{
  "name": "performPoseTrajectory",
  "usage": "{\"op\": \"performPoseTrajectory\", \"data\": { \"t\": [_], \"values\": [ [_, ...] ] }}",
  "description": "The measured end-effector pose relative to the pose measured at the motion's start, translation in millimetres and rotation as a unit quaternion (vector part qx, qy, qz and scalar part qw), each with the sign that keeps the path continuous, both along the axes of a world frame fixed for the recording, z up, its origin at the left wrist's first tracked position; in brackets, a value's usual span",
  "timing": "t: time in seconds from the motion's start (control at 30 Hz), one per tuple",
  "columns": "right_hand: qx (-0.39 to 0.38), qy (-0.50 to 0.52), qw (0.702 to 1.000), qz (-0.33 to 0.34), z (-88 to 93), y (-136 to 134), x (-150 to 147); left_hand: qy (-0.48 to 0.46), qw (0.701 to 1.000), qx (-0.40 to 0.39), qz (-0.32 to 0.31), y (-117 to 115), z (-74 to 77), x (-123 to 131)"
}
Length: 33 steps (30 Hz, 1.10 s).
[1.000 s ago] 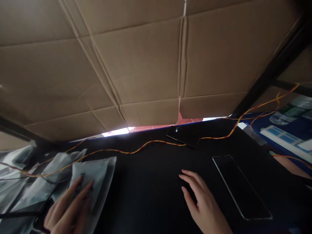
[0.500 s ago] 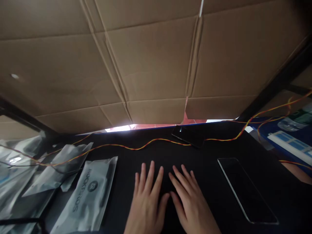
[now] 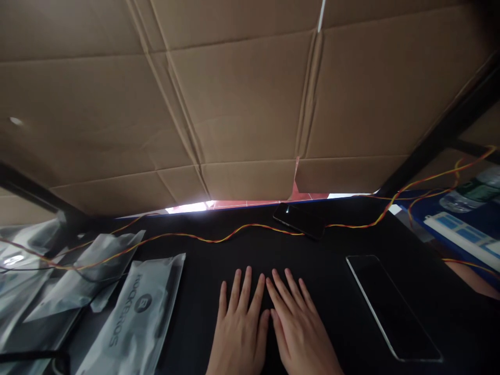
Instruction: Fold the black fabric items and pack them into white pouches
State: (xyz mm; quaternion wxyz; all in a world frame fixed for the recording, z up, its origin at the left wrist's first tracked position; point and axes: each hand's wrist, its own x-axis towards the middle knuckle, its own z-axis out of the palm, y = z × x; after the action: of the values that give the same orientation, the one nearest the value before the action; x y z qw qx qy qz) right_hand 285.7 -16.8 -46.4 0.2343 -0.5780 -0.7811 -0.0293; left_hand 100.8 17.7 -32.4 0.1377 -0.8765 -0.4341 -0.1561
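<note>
My left hand point(image 3: 241, 325) lies palm down on the black tabletop point(image 3: 219, 255), fingers stretched and a little spread. Beside it my right hand point(image 3: 299, 325) rests the same way, its index fingertip close to the left one and the thumbs nearly meeting. Neither hand holds anything. To the right of my right hand lies a dark-screened phone point(image 3: 392, 307) with a pale edge. A frosted plastic bag point(image 3: 135, 312) printed ROCKBROS lies left of my left hand. Beyond the fingertips sits a second dark phone point(image 3: 299, 220).
Red-and-yellow twisted wire point(image 3: 211, 240) runs across the table. More frosted bags point(image 3: 91, 265) lie at the left. Brown cardboard point(image 3: 242, 104) hangs behind. At the right are a dark metal post point(image 3: 422, 130), a plastic bottle point(image 3: 472, 192) and a blue-and-white box point(image 3: 464, 234).
My hands have drawn closer together, the index fingertips now nearly touching. The view has shifted slightly. The phones and bags stay where they were on the table.
</note>
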Motion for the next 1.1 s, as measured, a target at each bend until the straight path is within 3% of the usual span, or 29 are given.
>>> {"op": "performPoseTrajectory", "data": {
  "t": [0.1, 0.13, 0.27, 0.37, 0.43, 0.53, 0.67, 0.73, 0.8, 0.93, 1.03, 1.1],
  "values": [
    [0.018, -0.004, 1.000, 0.000, -2.8, 2, 1, -0.035, 0.998, -0.038, -0.047, 11, 13.6, -38],
    [0.025, -0.006, 1.000, -0.001, -4.4, 2, 1, -0.052, 0.997, -0.040, -0.037, 15, 18.4, -57],
    [0.044, -0.009, 0.999, 0.000, -12.4, 6, 2, -0.094, 0.987, -0.036, 0.125, 31, 26.7, -138],
    [0.054, -0.014, 0.998, -0.001, -16.2, 8, 1, -0.053, 0.959, -0.071, 0.269, 33, 21.3, -173],
    [0.058, -0.019, 0.998, -0.004, -16.5, 9, 1, -0.034, 0.947, -0.084, 0.307, 31, 17.8, -180],
    [0.054, -0.013, 0.998, -0.005, -15.6, 8, 2, -0.041, 0.951, -0.066, 0.299, 29, 18.6, -180],
    [0.053, -0.003, 0.999, -0.002, -15.6, 8, 2, -0.118, 0.972, -0.020, 0.201, 29, 23.6, -174],
    [0.052, 0.001, 0.999, -0.005, -15.5, 8, 2, -0.130, 0.979, -0.035, 0.153, 26, 22.9, -166],
    [0.051, 0.007, 0.999, -0.006, -14.7, 8, 2, -0.097, 0.978, -0.062, 0.175, 20, 19.2, -154],
    [0.048, 0.014, 0.999, 0.001, -12.1, 7, 1, -0.055, 0.947, -0.112, 0.295, 12, 10.9, -133],
    [0.035, 0.027, 0.999, -0.003, -11.4, 6, 1, -0.100, 0.945, -0.133, 0.281, 18, 11.6, -139],
    [0.027, 0.031, 0.999, -0.005, -11.6, 5, 0, -0.121, 0.950, -0.119, 0.262, 26, 14.7, -156]
  ]
}}
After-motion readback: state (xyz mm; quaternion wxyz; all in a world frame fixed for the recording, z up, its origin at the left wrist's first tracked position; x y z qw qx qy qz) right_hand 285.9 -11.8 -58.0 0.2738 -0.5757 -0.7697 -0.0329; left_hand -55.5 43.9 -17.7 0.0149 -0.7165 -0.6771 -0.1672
